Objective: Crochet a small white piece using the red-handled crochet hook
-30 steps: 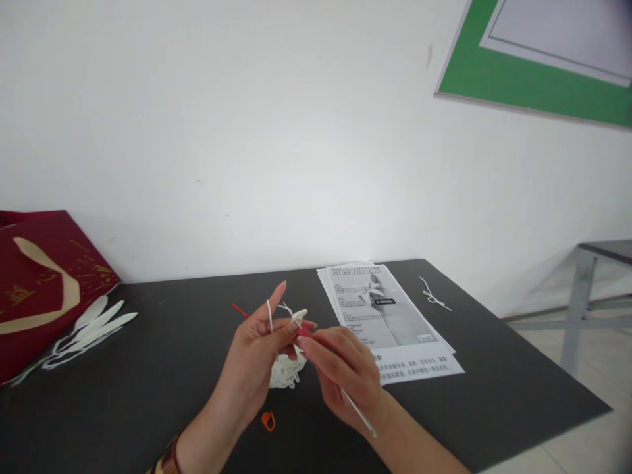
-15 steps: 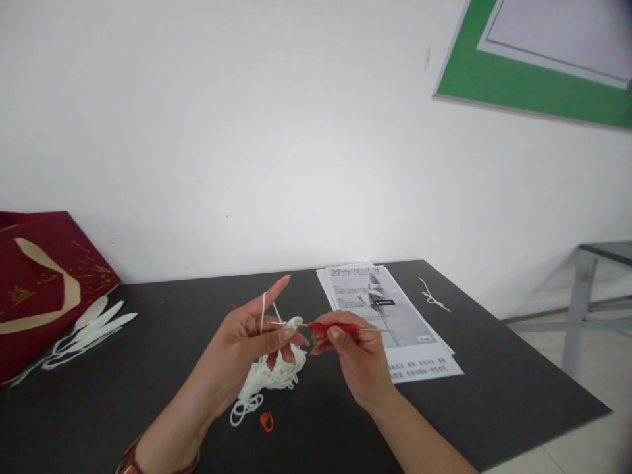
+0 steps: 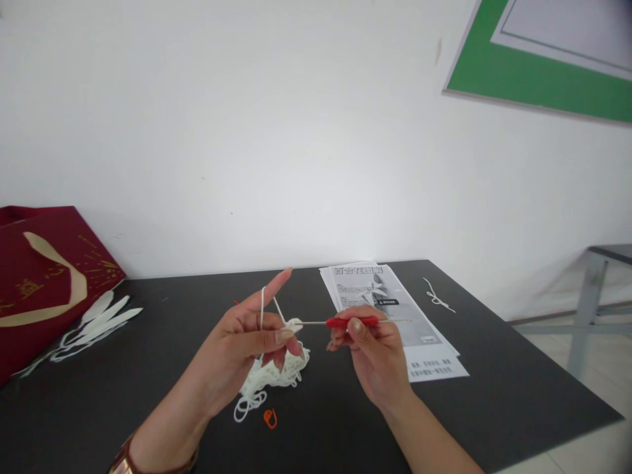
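My left hand (image 3: 247,345) is raised over the black table (image 3: 148,368), its forefinger stretched out with white yarn looped over it. Its thumb and other fingers pinch a small white crocheted piece (image 3: 295,324). My right hand (image 3: 375,355) grips a crochet hook with a red handle (image 3: 351,322), held level; its metal tip is in the white piece. A loose heap of white yarn (image 3: 274,378) lies on the table under my left hand.
An orange stitch marker (image 3: 269,419) lies near the yarn. Printed sheets (image 3: 395,319) rest to the right, a short knotted bit of white yarn (image 3: 437,296) beyond them. A dark red gift bag (image 3: 44,276) and white crocheted petals (image 3: 93,319) sit at the left. Another table (image 3: 602,276) stands far right.
My right hand turned the hook from pointing down to lying level, then drew it slightly to the right. More yarn has spilled onto the table below my left hand.
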`<state>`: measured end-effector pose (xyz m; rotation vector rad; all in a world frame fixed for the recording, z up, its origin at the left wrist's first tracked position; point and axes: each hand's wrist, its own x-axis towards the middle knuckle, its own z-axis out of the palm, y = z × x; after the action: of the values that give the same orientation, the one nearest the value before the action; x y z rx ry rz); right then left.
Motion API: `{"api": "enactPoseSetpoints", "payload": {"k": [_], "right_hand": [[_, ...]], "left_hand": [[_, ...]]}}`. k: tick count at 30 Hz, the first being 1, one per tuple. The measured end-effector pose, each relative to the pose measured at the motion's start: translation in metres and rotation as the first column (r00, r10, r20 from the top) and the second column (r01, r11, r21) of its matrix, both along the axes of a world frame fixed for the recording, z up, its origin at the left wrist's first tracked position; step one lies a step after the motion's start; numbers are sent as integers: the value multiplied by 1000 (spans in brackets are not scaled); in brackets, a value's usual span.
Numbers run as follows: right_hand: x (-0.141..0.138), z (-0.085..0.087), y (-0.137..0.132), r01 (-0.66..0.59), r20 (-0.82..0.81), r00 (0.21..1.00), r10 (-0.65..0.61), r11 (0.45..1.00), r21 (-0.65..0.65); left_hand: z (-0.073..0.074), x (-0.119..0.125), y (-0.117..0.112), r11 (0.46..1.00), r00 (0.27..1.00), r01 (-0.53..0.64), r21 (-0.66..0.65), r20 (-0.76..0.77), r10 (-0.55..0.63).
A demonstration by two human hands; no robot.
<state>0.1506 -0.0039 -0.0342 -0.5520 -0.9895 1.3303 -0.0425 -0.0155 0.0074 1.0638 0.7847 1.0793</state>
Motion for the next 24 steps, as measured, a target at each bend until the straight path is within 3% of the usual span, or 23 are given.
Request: {"api": "enactPoseSetpoints", "payload": {"k": [11,17,24], "right_hand": [[8,3,1,-6,57,998,0,995,101],[17,3,3,-103,147,987,58,943,318],[23,4,6,-170,168,979,117,922,347]], "left_hand": [[2,-2,1,990,987,103,-92,134,-91],[-4,-7,6,957,953,230,-177,242,-185],[-5,-7,7,922,912,322,-217,332,-240]]}}
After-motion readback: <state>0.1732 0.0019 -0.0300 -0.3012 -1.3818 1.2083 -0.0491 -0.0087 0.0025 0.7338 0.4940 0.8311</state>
